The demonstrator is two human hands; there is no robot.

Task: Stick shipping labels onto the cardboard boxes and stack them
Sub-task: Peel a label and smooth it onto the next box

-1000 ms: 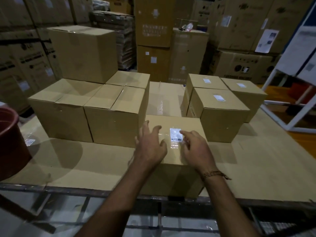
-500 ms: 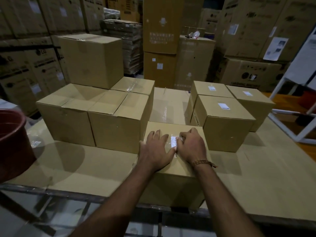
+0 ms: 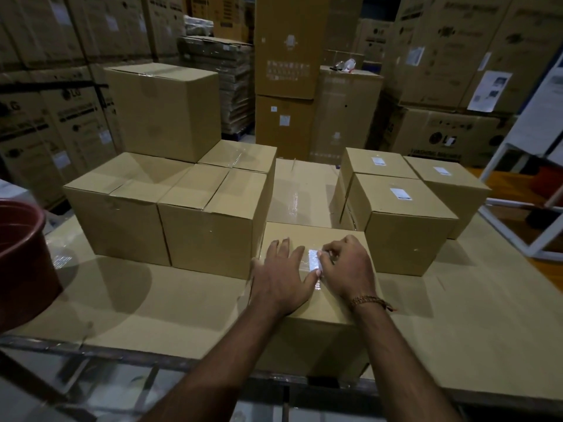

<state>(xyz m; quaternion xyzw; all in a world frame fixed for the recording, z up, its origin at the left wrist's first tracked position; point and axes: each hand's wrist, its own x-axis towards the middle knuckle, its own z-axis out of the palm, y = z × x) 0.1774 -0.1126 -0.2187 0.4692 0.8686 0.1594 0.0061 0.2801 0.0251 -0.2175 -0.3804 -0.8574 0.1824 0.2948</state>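
Left hand (image 3: 281, 277) lies spread flat on a box (image 3: 316, 327); right hand (image 3: 347, 266), fingers curled, presses a label (image 3: 313, 261) beside it. Labelled boxes (image 3: 402, 220) stand just right.

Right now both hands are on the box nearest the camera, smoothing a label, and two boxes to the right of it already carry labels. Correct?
Not quite: the head view shows three labelled boxes on the right, not two. The rest holds: the left hand lies flat on the nearest box and the right hand presses the label.
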